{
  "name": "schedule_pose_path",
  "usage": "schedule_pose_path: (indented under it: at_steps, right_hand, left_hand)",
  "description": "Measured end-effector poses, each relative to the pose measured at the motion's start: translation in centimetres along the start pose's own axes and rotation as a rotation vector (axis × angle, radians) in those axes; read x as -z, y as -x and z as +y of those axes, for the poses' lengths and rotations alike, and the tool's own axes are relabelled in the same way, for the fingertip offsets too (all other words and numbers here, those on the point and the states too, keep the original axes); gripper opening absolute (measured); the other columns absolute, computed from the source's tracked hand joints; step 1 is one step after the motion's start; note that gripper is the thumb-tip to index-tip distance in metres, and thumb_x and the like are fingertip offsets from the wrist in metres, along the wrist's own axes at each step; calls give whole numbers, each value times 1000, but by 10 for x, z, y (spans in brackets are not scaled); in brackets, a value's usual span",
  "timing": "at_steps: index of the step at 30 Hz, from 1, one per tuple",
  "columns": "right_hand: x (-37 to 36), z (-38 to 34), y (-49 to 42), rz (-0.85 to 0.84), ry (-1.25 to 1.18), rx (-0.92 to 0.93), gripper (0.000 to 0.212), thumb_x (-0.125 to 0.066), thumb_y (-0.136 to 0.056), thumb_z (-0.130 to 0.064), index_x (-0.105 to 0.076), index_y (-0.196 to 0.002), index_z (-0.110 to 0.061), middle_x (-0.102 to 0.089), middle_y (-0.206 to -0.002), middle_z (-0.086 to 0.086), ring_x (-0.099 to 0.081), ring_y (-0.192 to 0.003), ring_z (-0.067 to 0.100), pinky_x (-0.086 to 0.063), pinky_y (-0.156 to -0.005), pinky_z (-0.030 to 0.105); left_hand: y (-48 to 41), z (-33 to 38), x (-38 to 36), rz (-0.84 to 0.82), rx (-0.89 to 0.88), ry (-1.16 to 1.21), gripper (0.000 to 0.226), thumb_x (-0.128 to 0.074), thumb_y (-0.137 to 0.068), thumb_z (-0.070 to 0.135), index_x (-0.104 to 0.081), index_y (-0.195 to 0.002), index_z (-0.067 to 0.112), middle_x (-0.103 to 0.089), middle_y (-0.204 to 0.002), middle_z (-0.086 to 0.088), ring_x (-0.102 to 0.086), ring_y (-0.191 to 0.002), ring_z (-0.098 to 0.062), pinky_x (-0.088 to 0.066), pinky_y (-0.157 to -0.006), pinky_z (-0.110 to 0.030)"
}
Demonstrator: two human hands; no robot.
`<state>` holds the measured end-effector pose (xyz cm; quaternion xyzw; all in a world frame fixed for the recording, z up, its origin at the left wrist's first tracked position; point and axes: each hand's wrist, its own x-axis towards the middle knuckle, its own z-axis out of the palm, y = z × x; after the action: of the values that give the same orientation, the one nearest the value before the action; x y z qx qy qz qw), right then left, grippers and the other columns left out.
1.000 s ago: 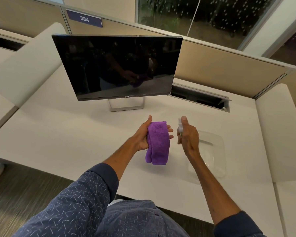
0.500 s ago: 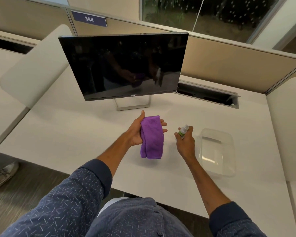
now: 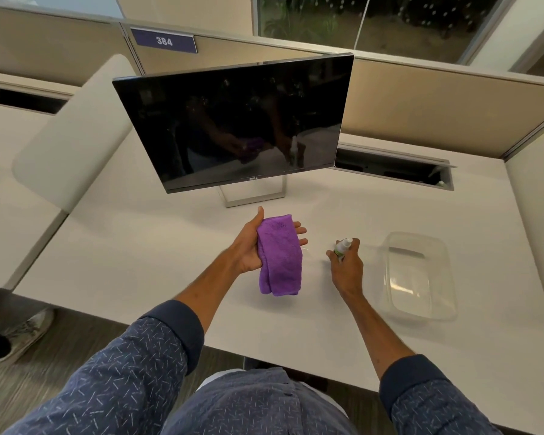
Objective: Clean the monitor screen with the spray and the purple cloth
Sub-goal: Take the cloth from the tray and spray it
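Observation:
A dark, switched-off monitor (image 3: pixel 233 124) stands on a silver stand at the back of the white desk (image 3: pixel 139 262). My left hand (image 3: pixel 248 246) holds a folded purple cloth (image 3: pixel 280 255) draped over the palm, hanging above the desk in front of the monitor. My right hand (image 3: pixel 346 268) grips a small spray bottle (image 3: pixel 341 248) with a white cap and green label, low near the desk surface, to the right of the cloth.
A clear plastic tray (image 3: pixel 418 274) sits on the desk right of my right hand. An open cable slot (image 3: pixel 393 167) runs behind the monitor's right side. Beige partitions enclose the desk, and a shoe (image 3: pixel 22 334) shows on the floor at left.
My right hand has lowered the spray bottle from beside the cloth down toward the desk. The left hand keeps the cloth in place. The camera view shifted slightly.

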<state>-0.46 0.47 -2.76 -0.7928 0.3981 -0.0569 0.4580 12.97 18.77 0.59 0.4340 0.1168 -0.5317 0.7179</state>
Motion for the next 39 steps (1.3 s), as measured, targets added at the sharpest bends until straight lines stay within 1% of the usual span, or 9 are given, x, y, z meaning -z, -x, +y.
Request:
schedule_pose_path:
  at_steps: [5,12,15,20,23,25,28,33,39]
  right_hand:
    - [1,4,2,2,-17,-14,62,-76,-97,-8,-38,-147,-6,-60,-144,20,-64,-127,42,-50,-114,44]
    - [14,21,15,76,-30,-1,87,-77,-90,5,-32,-162,-10,-39,-168,8,-38,-156,28,-31,-129,36]
    - [15,23,26,234,-26,58,75,-72,-91,7,-41,-157,-10,-48,-161,7,-45,-152,28,-35,-123,29]
    - [11,12,46,534,-71,428,47,-65,-89,8,-57,-133,-6,-62,-130,4,-61,-121,19,-50,-107,25]
    - [6,-16,47,362,-141,439,23,-63,-97,-10,-65,-119,-16,-70,-110,-4,-68,-100,9,-57,-88,18]
    - [1,-38,45,146,-113,282,10,-66,-104,-28,-68,-112,-23,-71,-100,-15,-71,-98,9,-58,-78,15]
    - [-6,-60,42,-179,-67,122,34,-68,-97,-58,-68,-117,-29,-72,-103,-19,-72,-100,10,-55,-78,15]
    - [-20,-69,41,-355,-27,143,61,-81,-89,-52,-60,-139,-22,-71,-128,-3,-71,-111,21,-64,-97,42]
    - [-29,-94,31,-382,-195,229,54,-72,-98,-45,-54,-145,-24,-68,-129,-7,-69,-115,20,-62,-97,38]
  left_hand:
    - [-4,4,2,-24,15,9,89,-19,-106,76,-56,-152,9,-59,-157,-16,-54,-147,-41,-39,-123,-55]
    - [-9,2,-1,-70,60,20,91,-20,-106,76,-52,-156,8,-58,-158,-15,-48,-153,-41,-36,-126,-55]
    - [-11,0,-7,-88,76,21,90,-20,-106,75,-53,-156,8,-58,-158,-15,-48,-153,-41,-34,-128,-55]
    - [-14,-1,-12,-152,91,29,87,-20,-106,75,-57,-152,11,-59,-158,-15,-48,-153,-41,-29,-132,-57]
    - [-14,-5,-12,-176,77,25,85,-19,-107,74,-54,-155,13,-60,-157,-15,-55,-146,-39,-38,-126,-55]
    - [-13,-6,-11,-182,58,32,83,-19,-108,73,-54,-156,14,-68,-146,-15,-66,-130,-35,-55,-109,-50]
    - [-9,-6,-7,-199,45,46,81,-19,-109,73,-60,-151,16,-71,-135,-14,-69,-118,-32,-63,-96,-44]
    - [0,0,0,-149,8,28,81,-20,-109,73,-62,-149,16,-68,-143,-16,-66,-126,-35,-61,-102,-48]
    - [19,21,-4,295,-194,-219,73,-32,-107,73,-73,-131,18,-77,-124,-7,-73,-117,-31,-62,-95,-43]
